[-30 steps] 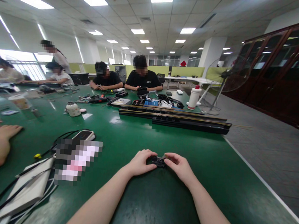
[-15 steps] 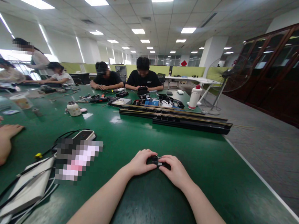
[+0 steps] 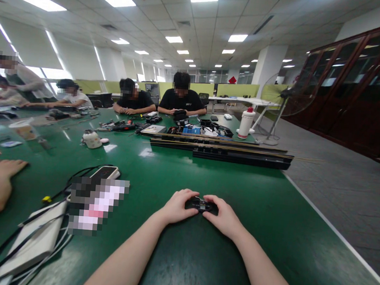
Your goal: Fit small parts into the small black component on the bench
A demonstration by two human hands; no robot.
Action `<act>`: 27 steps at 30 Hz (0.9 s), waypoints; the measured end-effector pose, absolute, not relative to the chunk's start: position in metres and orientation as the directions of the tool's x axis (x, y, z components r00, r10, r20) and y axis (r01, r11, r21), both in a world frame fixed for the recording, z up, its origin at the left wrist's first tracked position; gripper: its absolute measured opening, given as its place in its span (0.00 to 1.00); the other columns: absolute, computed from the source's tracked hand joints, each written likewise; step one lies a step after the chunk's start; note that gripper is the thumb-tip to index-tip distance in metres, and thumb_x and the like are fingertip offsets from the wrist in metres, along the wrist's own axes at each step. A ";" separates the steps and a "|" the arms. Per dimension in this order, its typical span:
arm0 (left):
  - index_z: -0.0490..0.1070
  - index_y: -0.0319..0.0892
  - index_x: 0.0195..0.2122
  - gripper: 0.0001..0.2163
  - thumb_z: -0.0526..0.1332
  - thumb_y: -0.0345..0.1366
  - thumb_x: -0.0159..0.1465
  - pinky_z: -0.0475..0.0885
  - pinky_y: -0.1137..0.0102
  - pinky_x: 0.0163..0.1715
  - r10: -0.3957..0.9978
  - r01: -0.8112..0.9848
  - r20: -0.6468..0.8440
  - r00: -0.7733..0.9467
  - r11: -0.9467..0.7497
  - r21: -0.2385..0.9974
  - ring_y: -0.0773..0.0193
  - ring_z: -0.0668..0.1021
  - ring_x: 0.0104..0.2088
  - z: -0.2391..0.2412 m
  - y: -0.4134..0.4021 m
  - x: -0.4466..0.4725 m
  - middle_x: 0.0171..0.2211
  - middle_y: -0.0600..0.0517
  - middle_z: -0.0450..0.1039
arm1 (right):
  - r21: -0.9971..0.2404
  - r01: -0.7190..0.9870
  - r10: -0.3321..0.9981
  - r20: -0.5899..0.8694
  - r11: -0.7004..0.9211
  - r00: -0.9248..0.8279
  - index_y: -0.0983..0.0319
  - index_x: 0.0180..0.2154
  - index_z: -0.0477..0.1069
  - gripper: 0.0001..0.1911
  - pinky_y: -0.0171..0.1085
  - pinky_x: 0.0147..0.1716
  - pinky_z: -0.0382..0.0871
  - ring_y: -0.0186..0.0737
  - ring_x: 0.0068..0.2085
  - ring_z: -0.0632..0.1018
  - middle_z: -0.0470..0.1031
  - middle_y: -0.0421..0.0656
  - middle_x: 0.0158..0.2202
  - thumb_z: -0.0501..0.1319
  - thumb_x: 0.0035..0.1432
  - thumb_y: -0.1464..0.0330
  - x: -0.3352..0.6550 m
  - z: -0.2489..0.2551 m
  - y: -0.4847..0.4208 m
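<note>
A small black oblong part (image 3: 202,205) with a shiny, lighter bit at its middle is held low over the green table (image 3: 161,175), or rests on it; I cannot tell which. My left hand (image 3: 179,206) grips its left end, thumb in front and fingers behind. Around the right end curve the fingers and thumb of my right hand (image 3: 225,216), closed on the same part. Its middle shows between the two hands, while its ends are partly covered. The exact kind of part is too small to make out.
Long black rails (image 3: 241,158) with thin brass-coloured rods lie across the table ahead. A white bottle (image 3: 246,124) with a red cap stands behind them. To the left are a power bank-like device (image 3: 105,173), a white box (image 3: 32,240) with cables, and a co-worker's hand (image 3: 8,170).
The fingers of my right hand have drawn slightly apart from my left, so more of the black part's middle shows. At the far left, a standing person has moved left.
</note>
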State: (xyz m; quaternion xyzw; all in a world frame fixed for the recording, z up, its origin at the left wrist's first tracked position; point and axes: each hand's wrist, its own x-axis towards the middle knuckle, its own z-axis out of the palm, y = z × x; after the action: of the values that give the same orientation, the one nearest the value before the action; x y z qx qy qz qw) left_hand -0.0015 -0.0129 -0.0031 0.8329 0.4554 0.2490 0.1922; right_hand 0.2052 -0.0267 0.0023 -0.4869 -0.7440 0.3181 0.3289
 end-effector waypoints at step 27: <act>0.64 0.45 0.55 0.20 0.61 0.36 0.60 0.67 0.62 0.49 0.877 0.634 0.232 0.422 -0.468 0.616 0.57 0.72 0.47 -0.004 -0.013 -0.002 0.48 0.48 0.70 | -0.758 0.559 0.935 0.199 0.337 -0.295 0.61 0.45 0.71 0.18 0.46 0.51 0.66 0.45 0.47 0.75 0.75 0.48 0.45 0.61 0.50 0.67 0.204 0.003 -0.028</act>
State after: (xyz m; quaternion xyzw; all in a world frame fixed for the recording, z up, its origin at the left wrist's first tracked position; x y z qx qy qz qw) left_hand -0.0023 -0.0135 -0.0037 0.8128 0.4645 0.2710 0.2240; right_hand 0.2043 -0.0278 0.0032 -0.4973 -0.7506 0.2897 0.3245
